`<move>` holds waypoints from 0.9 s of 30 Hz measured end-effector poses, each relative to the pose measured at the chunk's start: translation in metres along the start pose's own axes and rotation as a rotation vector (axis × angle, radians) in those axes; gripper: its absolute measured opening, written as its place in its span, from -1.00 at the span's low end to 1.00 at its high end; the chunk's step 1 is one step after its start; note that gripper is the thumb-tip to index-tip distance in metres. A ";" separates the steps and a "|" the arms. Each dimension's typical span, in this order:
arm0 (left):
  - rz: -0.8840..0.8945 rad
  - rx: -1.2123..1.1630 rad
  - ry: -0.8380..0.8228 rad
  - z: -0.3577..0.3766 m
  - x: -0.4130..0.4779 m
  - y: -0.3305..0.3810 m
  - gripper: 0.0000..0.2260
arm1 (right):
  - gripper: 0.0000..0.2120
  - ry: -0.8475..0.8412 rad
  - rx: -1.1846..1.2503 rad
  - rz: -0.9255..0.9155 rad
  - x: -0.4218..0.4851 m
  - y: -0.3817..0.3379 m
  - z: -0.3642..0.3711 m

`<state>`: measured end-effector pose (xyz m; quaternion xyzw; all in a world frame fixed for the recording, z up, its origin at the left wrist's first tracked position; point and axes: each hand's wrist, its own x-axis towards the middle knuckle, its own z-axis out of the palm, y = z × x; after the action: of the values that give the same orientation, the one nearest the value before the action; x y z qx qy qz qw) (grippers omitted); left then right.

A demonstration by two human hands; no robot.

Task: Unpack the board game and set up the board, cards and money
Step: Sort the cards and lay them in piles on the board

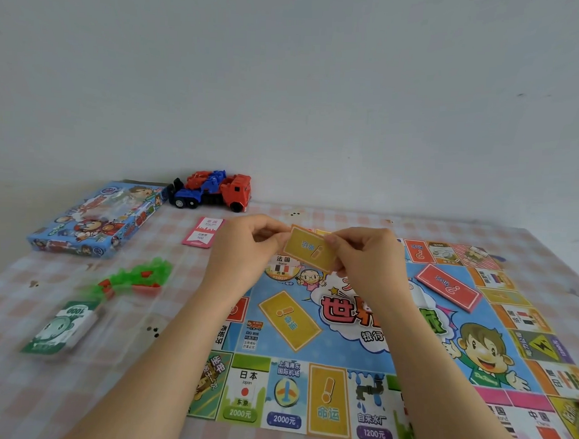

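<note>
One board [339,355], one box [94,219], one toy truck [213,190]

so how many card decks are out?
3: yellow deck between left hand and right hand; red deck on the board; pink deck on the tablecloth near the toy truck. Others may be hidden.

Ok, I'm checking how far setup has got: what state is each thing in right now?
Game board: unfolded, flat on the table.
Yellow cards: pinched between left hand and right hand, above the board.
Red cards: stacked on the board.
Pink cards: on the table, off the board.
Money: stacked left of the board.
Game box: lying flat, far left.
</note>
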<state>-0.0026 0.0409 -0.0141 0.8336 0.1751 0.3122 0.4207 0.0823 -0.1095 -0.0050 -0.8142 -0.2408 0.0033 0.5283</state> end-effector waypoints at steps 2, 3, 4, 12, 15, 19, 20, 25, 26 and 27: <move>0.010 0.015 0.015 0.000 0.000 -0.001 -0.92 | -0.87 -0.008 0.018 0.011 0.000 -0.001 0.000; 0.012 0.023 0.030 0.000 0.000 -0.001 -0.92 | -0.87 -0.015 0.028 0.014 0.000 -0.001 0.000; 0.015 0.030 0.046 -0.001 0.000 -0.002 -0.92 | -0.87 -0.024 0.035 0.013 0.000 -0.001 0.000; -0.031 -0.037 0.028 -0.001 0.001 -0.001 -0.92 | -0.88 -0.055 0.149 0.052 0.000 -0.003 -0.001; -0.118 -0.204 0.026 -0.002 0.002 0.004 -0.90 | -0.88 -0.064 0.202 0.063 -0.001 -0.005 -0.002; -0.206 -0.319 0.012 -0.006 0.002 0.008 -0.90 | -0.85 -0.084 0.217 0.068 -0.003 -0.007 -0.003; -0.228 -0.341 0.007 -0.007 0.002 0.008 -0.90 | -0.85 -0.091 0.215 0.069 -0.003 -0.008 -0.003; -0.324 -0.443 0.000 -0.010 0.003 0.008 -0.90 | -0.86 -0.122 0.193 0.092 -0.005 -0.010 -0.004; -0.345 -0.468 0.013 -0.011 0.003 0.007 -0.90 | -0.85 -0.128 0.191 0.098 -0.005 -0.011 -0.004; -0.364 -0.492 0.029 -0.012 0.004 0.007 -0.91 | -0.84 -0.139 0.198 0.109 -0.005 -0.012 -0.005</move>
<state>-0.0077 0.0460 -0.0020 0.6568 0.2468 0.2767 0.6566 0.0743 -0.1121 0.0060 -0.7677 -0.2307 0.1119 0.5873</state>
